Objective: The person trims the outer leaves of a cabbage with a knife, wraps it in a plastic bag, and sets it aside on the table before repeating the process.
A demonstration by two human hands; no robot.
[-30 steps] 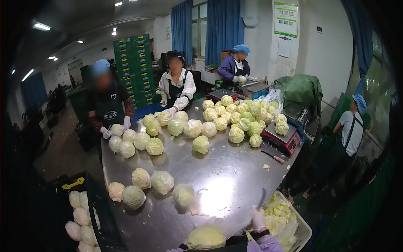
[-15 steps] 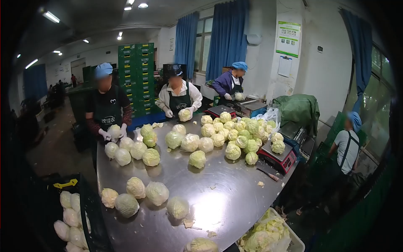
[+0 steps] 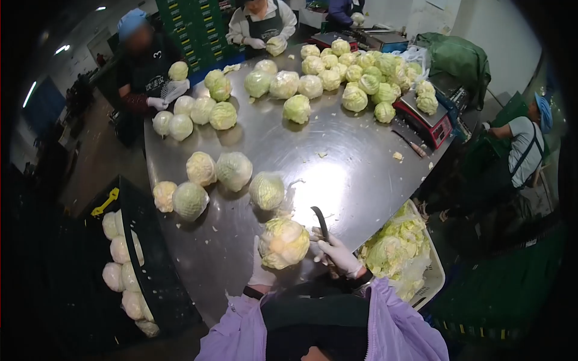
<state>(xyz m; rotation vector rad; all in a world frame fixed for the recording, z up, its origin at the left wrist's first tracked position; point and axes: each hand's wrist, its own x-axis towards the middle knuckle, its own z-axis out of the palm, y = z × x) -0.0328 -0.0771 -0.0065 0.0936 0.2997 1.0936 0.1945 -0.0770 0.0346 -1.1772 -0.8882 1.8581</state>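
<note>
The left hand (image 3: 261, 272), in a white glove, is cupped around the near side of a leafy cabbage (image 3: 283, 242), holding it at the near edge of the steel table (image 3: 361, 162). The right hand (image 3: 341, 257), also gloved, is closed around the handle of a knife (image 3: 320, 221), whose dark curved blade rises just beside the cabbage at its 3 o'clock. From the cabbage, a wrapped head (image 3: 267, 190) lies near at 12 o'clock. A white basket (image 3: 435, 278) of loose leaves sits at 3 o'clock, off the table edge. A black crate (image 3: 141, 256) with pale heads stands at 9 o'clock. A red scale (image 3: 424, 114) is far off at 1 o'clock
</note>
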